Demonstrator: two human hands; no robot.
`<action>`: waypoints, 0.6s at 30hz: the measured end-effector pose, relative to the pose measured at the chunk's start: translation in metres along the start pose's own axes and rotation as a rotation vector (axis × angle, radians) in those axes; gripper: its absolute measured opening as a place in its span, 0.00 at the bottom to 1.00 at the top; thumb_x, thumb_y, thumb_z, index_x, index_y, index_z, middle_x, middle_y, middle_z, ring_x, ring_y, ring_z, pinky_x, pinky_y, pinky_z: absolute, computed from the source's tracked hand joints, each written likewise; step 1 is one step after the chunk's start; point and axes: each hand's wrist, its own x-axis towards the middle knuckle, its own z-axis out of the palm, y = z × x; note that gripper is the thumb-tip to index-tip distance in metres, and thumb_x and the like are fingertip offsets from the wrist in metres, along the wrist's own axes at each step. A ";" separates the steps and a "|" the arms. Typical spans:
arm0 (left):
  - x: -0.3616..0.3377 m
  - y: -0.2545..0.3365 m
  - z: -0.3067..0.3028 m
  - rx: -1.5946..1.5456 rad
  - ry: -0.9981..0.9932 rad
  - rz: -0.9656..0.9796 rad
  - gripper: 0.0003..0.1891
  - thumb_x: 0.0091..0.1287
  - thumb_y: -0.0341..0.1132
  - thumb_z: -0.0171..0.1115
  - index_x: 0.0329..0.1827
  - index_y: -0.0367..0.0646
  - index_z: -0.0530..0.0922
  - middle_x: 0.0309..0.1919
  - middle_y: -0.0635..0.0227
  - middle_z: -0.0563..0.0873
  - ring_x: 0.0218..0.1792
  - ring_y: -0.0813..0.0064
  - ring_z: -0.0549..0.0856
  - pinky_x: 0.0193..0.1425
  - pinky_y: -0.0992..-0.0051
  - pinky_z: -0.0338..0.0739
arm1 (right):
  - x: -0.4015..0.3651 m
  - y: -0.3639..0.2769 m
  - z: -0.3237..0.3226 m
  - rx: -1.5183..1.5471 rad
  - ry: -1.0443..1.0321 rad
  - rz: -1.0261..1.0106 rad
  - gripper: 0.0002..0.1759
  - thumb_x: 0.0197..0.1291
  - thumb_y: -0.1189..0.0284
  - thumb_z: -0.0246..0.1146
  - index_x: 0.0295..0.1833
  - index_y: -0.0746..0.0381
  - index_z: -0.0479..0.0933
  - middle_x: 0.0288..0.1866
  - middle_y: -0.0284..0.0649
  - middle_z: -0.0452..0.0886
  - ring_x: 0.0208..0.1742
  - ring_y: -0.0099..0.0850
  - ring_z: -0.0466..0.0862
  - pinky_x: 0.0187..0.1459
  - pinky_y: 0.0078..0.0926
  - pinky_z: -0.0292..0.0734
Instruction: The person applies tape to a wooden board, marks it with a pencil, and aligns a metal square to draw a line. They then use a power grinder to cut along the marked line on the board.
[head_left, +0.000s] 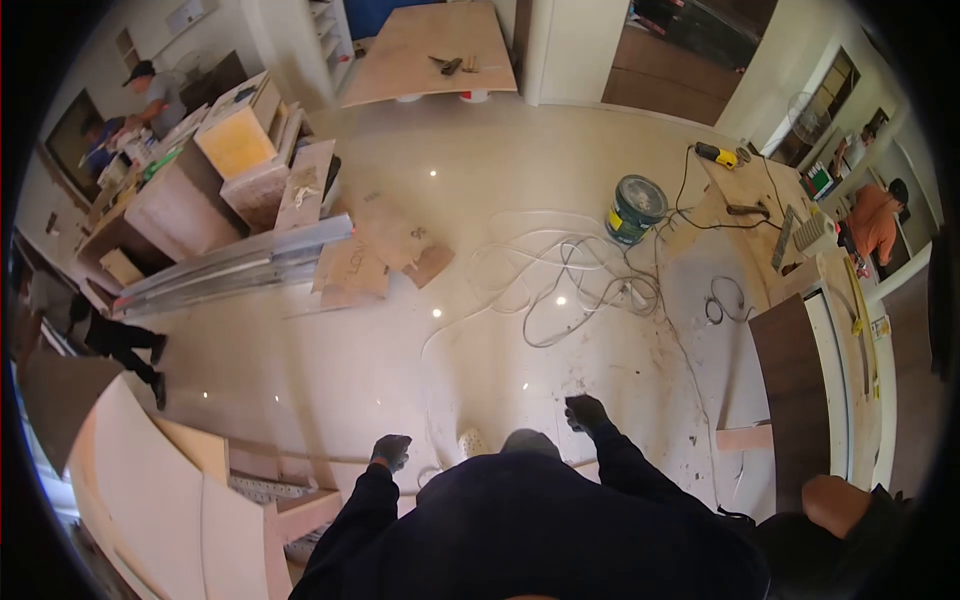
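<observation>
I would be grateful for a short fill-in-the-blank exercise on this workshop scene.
Of the person's left hand and right hand, the ____ one is nearer the bucket.
The power tool on the wooden board at the right is black and ____.
The worker in a dark cap at the far right wears an ____ top.

Missing words, in order: right; yellow; orange.

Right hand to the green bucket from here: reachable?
Probably not without stepping closer: the bucket stands well ahead of the right hand, though only floor and loose cable seem to lie between.
</observation>
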 end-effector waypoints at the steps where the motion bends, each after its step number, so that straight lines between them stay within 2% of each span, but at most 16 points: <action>1: -0.004 0.039 0.008 -0.005 -0.008 0.049 0.14 0.70 0.39 0.57 0.24 0.56 0.65 0.15 0.80 0.63 0.12 0.80 0.64 0.16 0.73 0.53 | -0.014 -0.011 -0.002 0.024 0.075 0.021 0.17 0.67 0.62 0.59 0.26 0.55 0.70 0.18 0.35 0.71 0.17 0.32 0.74 0.22 0.36 0.70; 2: 0.012 0.073 0.011 0.013 -0.008 0.057 0.14 0.70 0.39 0.57 0.24 0.56 0.65 0.15 0.80 0.63 0.12 0.80 0.64 0.16 0.73 0.53 | -0.024 -0.018 -0.001 0.050 0.147 0.040 0.17 0.69 0.62 0.59 0.27 0.54 0.67 0.19 0.32 0.69 0.16 0.26 0.69 0.18 0.29 0.64; 4: 0.043 0.143 0.024 -0.083 -0.149 0.164 0.12 0.70 0.40 0.58 0.27 0.55 0.68 0.16 0.79 0.63 0.14 0.82 0.65 0.18 0.75 0.55 | 0.008 0.018 -0.033 -0.237 0.166 0.024 0.18 0.70 0.61 0.59 0.27 0.55 0.70 0.17 0.34 0.69 0.14 0.28 0.69 0.19 0.31 0.66; 6: 0.067 0.221 0.047 0.002 -0.129 0.309 0.10 0.70 0.41 0.59 0.30 0.54 0.70 0.18 0.78 0.65 0.17 0.82 0.67 0.19 0.77 0.59 | 0.019 0.046 -0.050 -0.134 0.300 0.206 0.24 0.70 0.55 0.58 0.22 0.57 0.73 0.14 0.38 0.73 0.14 0.34 0.74 0.18 0.41 0.69; 8: 0.092 0.304 0.068 -0.017 -0.248 0.341 0.11 0.70 0.42 0.62 0.32 0.52 0.72 0.20 0.77 0.68 0.19 0.82 0.70 0.21 0.78 0.62 | 0.013 0.046 -0.053 -0.017 0.411 0.351 0.22 0.70 0.54 0.59 0.27 0.58 0.75 0.15 0.40 0.73 0.14 0.37 0.75 0.18 0.43 0.69; 10: 0.116 0.382 0.098 0.004 -0.221 0.410 0.11 0.70 0.43 0.63 0.33 0.52 0.73 0.21 0.77 0.69 0.20 0.82 0.71 0.22 0.79 0.64 | 0.031 0.041 -0.057 0.027 0.451 0.429 0.19 0.70 0.54 0.60 0.33 0.58 0.76 0.17 0.43 0.74 0.14 0.38 0.74 0.17 0.43 0.68; 11: 0.129 0.413 0.112 0.016 -0.196 0.465 0.11 0.70 0.44 0.64 0.34 0.51 0.74 0.21 0.76 0.71 0.20 0.82 0.72 0.23 0.79 0.65 | 0.052 0.017 -0.067 0.036 0.454 0.428 0.19 0.70 0.54 0.60 0.33 0.58 0.76 0.17 0.43 0.74 0.14 0.38 0.74 0.17 0.43 0.68; 12: 0.185 0.429 0.110 0.249 -0.147 0.795 0.11 0.70 0.46 0.65 0.36 0.50 0.77 0.21 0.76 0.72 0.19 0.81 0.72 0.23 0.79 0.66 | 0.065 0.006 -0.077 0.070 0.396 0.365 0.14 0.69 0.58 0.61 0.36 0.58 0.77 0.22 0.43 0.77 0.20 0.37 0.77 0.24 0.42 0.72; 13: 0.225 0.433 0.097 0.431 -0.109 0.789 0.09 0.65 0.40 0.66 0.40 0.47 0.79 0.29 0.68 0.79 0.29 0.68 0.78 0.32 0.70 0.73 | 0.075 -0.001 -0.084 0.124 0.349 0.304 0.10 0.68 0.62 0.63 0.39 0.57 0.79 0.28 0.43 0.80 0.27 0.36 0.80 0.31 0.42 0.76; 14: 0.242 0.459 0.097 0.628 -0.081 0.805 0.11 0.59 0.35 0.67 0.43 0.43 0.82 0.37 0.60 0.86 0.38 0.55 0.85 0.41 0.60 0.80 | 0.094 -0.009 -0.091 0.194 0.313 0.224 0.06 0.67 0.66 0.64 0.43 0.57 0.81 0.33 0.43 0.82 0.33 0.34 0.84 0.38 0.41 0.79; 15: 0.273 0.471 0.089 0.912 -0.063 0.970 0.10 0.60 0.34 0.67 0.44 0.44 0.82 0.37 0.60 0.86 0.39 0.56 0.85 0.42 0.61 0.81 | 0.136 -0.009 -0.111 0.456 0.178 0.090 0.06 0.65 0.68 0.66 0.35 0.56 0.79 0.28 0.40 0.81 0.27 0.35 0.81 0.33 0.39 0.78; 16: 0.297 0.477 0.081 1.199 -0.048 1.144 0.10 0.61 0.33 0.66 0.44 0.45 0.83 0.37 0.60 0.87 0.40 0.56 0.86 0.42 0.61 0.82 | 0.183 -0.049 -0.112 -0.022 0.377 -0.419 0.18 0.66 0.62 0.68 0.24 0.56 0.75 0.23 0.39 0.78 0.20 0.34 0.77 0.26 0.38 0.73; 17: 0.304 0.489 0.076 1.187 -0.130 0.994 0.12 0.59 0.32 0.67 0.46 0.46 0.83 0.39 0.59 0.87 0.41 0.56 0.86 0.44 0.59 0.82 | 0.212 -0.081 -0.116 -0.052 0.430 -0.130 0.24 0.66 0.53 0.67 0.22 0.56 0.75 0.21 0.41 0.78 0.19 0.34 0.77 0.23 0.38 0.72; 18: 0.269 0.524 0.094 1.366 -0.247 0.409 0.12 0.62 0.35 0.65 0.48 0.46 0.84 0.43 0.59 0.88 0.42 0.56 0.86 0.46 0.56 0.82 | 0.225 -0.159 -0.116 -0.105 0.510 -0.156 0.29 0.64 0.45 0.65 0.20 0.56 0.76 0.18 0.42 0.78 0.18 0.34 0.78 0.21 0.38 0.72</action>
